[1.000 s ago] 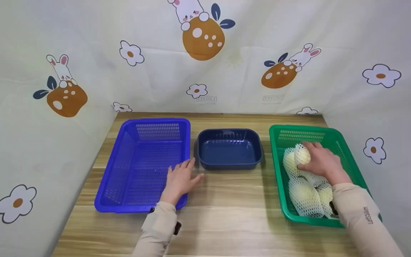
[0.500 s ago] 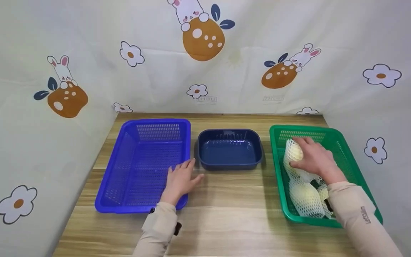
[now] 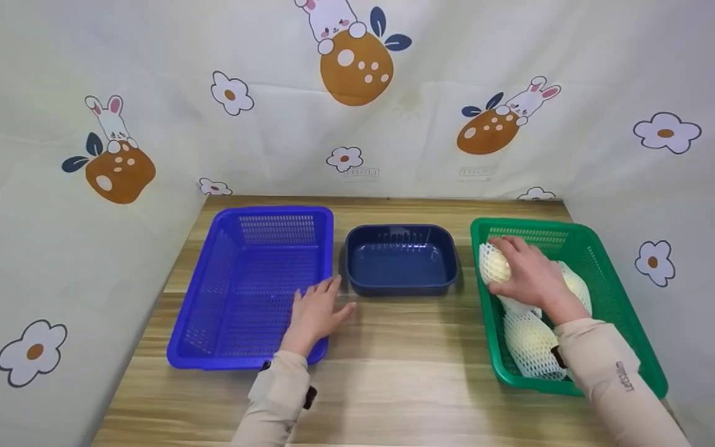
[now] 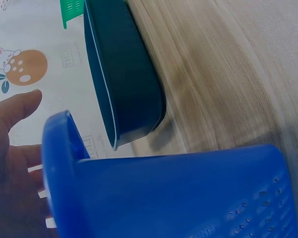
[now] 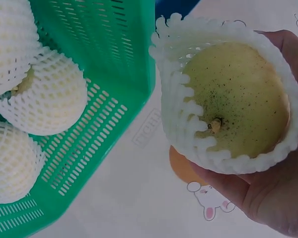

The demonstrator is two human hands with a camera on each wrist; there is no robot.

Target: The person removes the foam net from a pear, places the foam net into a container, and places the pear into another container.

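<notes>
My right hand [image 3: 532,276] grips a yellow-green mango [image 5: 238,99] in a white foam net sleeve, raised over the left side of the green basket [image 3: 618,304]. In the right wrist view its dark-specked stem end shows through the sleeve's opening. Several more netted mangoes [image 3: 531,347] lie in that basket, partly hidden by the hand and sleeve. My left hand [image 3: 314,313] rests with fingers extended at the right rim of the blue basket [image 3: 252,298], gripping nothing. The left wrist view has its thumb apart and its other fingers partly behind the rim.
Between the two baskets stands a dark blue rectangular dish [image 3: 401,264], with nothing in it. All three sit on a wood-grain table [image 3: 404,366]. A patterned cloth [image 3: 270,136] encloses the table at the back and both sides.
The right hand has moved left with the mango, from over the pile to the green basket's left rim. Another netted mango now shows to its right. The left hand has stayed put.
</notes>
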